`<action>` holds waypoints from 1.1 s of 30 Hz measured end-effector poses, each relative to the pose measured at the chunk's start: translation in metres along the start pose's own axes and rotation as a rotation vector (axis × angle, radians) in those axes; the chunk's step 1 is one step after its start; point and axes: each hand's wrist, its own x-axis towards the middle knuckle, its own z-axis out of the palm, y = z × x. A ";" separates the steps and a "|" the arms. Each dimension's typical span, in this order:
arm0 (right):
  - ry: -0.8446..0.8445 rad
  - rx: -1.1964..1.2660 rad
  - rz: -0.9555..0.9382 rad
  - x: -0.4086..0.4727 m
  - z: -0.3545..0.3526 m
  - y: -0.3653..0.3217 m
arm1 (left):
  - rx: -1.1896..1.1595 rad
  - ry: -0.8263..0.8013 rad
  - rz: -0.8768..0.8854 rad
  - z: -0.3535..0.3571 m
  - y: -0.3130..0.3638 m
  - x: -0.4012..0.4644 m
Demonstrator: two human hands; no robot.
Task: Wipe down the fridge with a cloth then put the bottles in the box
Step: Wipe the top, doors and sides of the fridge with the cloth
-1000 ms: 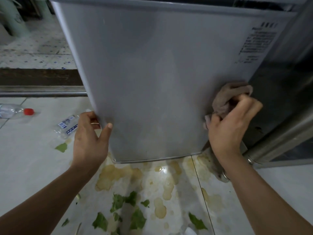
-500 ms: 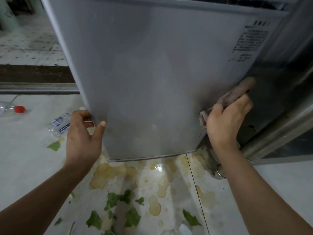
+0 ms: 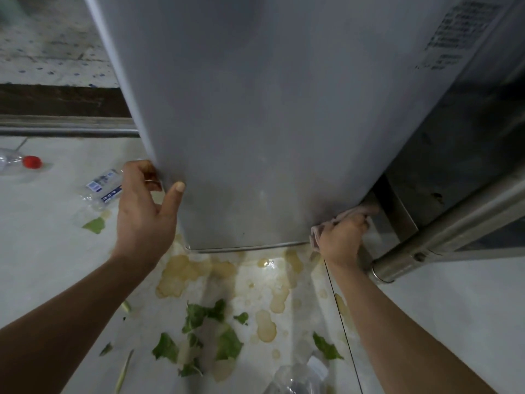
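Fridge (image 3: 270,109) upright, long axis vertical

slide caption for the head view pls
Left hand steadies the fridge while the right hand wipes its lower corner with a cloth.

printed label on fridge (image 3: 270,109) side, blue-white bottle label (image 3: 103,187), both too blurred to read

The cloth (image 3: 345,216) is mostly buried under the right hand (image 3: 339,241). Left fingers (image 3: 147,173) vanish behind the fridge (image 3: 270,109) edge. Label print (image 3: 454,35) is too blurred to read. Two bottles (image 3: 17,163) (image 3: 298,379) are cut by the edges.
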 end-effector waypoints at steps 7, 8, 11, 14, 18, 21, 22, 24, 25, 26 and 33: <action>0.407 0.308 -0.398 -0.035 -0.017 -0.062 | 0.035 -0.045 -0.022 -0.003 -0.011 -0.010; 0.456 0.315 -0.440 -0.035 -0.013 -0.064 | 0.054 -0.066 -0.034 -0.001 -0.013 -0.013; 0.392 0.203 -0.506 -0.041 0.009 -0.044 | 0.106 -0.068 -0.013 0.003 -0.020 -0.013; 0.110 0.134 -0.343 -0.058 0.037 -0.014 | 0.095 -0.077 -0.006 0.002 -0.023 -0.009; 0.063 0.090 -0.310 -0.070 0.041 -0.016 | 0.093 -0.120 -0.020 0.000 -0.026 -0.007; 0.206 0.192 -0.563 -0.068 0.021 -0.046 | 0.076 -0.155 -0.028 -0.003 -0.025 -0.004; 0.253 0.212 -0.622 -0.069 0.017 -0.055 | 0.073 -0.174 -0.032 -0.004 -0.025 -0.002; 0.328 0.215 -0.706 -0.072 0.016 -0.069 | 0.088 -0.204 -0.022 -0.008 -0.025 0.000; 0.352 0.195 -0.777 -0.073 0.019 -0.073 | 0.104 -0.212 -0.002 -0.009 -0.025 0.000; 0.375 0.150 -0.870 -0.074 0.024 -0.073 | 0.119 -0.224 0.018 -0.011 -0.026 0.000; 0.133 -0.565 -1.546 -0.051 0.057 -0.012 | 0.138 -0.264 -0.007 -0.016 -0.033 0.000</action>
